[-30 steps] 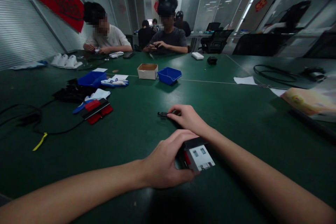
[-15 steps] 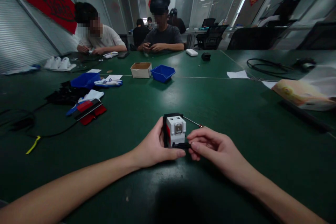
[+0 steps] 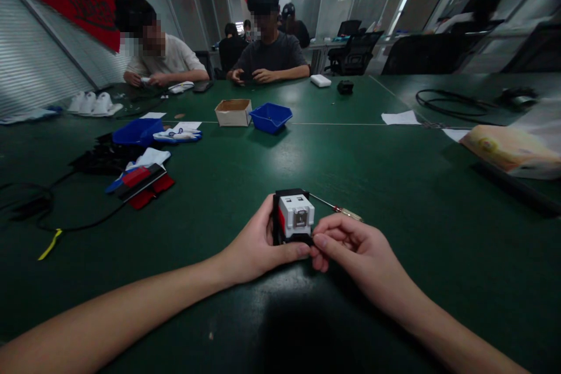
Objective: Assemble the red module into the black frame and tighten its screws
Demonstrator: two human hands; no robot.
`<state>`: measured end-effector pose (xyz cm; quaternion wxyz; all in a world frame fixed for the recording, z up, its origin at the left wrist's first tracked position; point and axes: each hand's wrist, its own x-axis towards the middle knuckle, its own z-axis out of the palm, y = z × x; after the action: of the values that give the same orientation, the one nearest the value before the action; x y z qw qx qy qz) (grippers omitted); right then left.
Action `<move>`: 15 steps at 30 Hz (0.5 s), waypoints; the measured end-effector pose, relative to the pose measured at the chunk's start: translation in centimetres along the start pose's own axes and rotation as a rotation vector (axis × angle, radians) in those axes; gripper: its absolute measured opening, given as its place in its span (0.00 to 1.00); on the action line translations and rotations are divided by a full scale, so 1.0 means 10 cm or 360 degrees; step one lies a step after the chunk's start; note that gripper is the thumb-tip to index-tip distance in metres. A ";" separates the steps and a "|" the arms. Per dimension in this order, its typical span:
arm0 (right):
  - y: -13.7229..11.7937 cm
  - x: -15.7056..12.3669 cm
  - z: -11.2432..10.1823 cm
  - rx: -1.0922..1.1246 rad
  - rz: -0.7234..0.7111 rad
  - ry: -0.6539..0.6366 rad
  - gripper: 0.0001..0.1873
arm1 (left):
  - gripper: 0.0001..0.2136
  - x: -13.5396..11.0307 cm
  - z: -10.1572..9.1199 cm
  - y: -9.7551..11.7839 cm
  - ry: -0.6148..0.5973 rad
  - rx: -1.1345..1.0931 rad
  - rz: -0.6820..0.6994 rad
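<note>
A white block-shaped device (image 3: 293, 207) with a metal-faced socket, a red side and a black frame is gripped in my left hand (image 3: 256, 241). The thumb of that hand runs along the device's near lower edge. Close against its lower right corner, my right hand (image 3: 357, 248) pinches the end of a small black plastic piece (image 3: 300, 238). This piece lies across the front of the device; whether it is seated there I cannot tell. Behind my right fingers a screwdriver (image 3: 346, 211) with a clear, reddish handle rests on the green table (image 3: 210, 187).
A blue bin (image 3: 270, 120) and a cardboard box (image 3: 233, 114) stand mid-table. On the left lie gloves (image 3: 177, 133), another blue bin (image 3: 138, 131), a red-and-black pouch (image 3: 142, 186) and cables. To the right is a plastic bag (image 3: 512, 149). Two people sit across the table.
The black piece, sticking out to the right before, now lies along the device's front lower edge. My right hand has shifted slightly, and more of the screwdriver handle shows.
</note>
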<state>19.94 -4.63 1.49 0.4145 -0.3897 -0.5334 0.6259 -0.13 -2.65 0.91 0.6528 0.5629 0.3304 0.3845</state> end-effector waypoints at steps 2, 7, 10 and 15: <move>0.00 0.01 0.01 -0.0012 -0.0010 0.0038 0.17 | 0.32 0.00 0.00 -0.02 0.0001 0.0001 0.0013; 0.01 -0.01 0.02 -0.0128 -0.0085 0.0144 0.16 | 0.28 0.00 0.01 -0.02 0.0016 -0.0023 -0.0003; 0.02 -0.04 0.01 -0.0274 -0.0208 0.0173 0.11 | 0.26 0.00 0.01 0.00 0.0017 -0.0032 0.0002; 0.02 -0.06 0.00 -0.0504 -0.0375 0.0240 0.07 | 0.26 -0.01 0.01 0.00 0.0018 -0.0007 0.0027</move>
<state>20.10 -5.23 1.32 0.4570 -0.4307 -0.6345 0.4505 -0.12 -2.76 0.95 0.6489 0.5620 0.3284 0.3940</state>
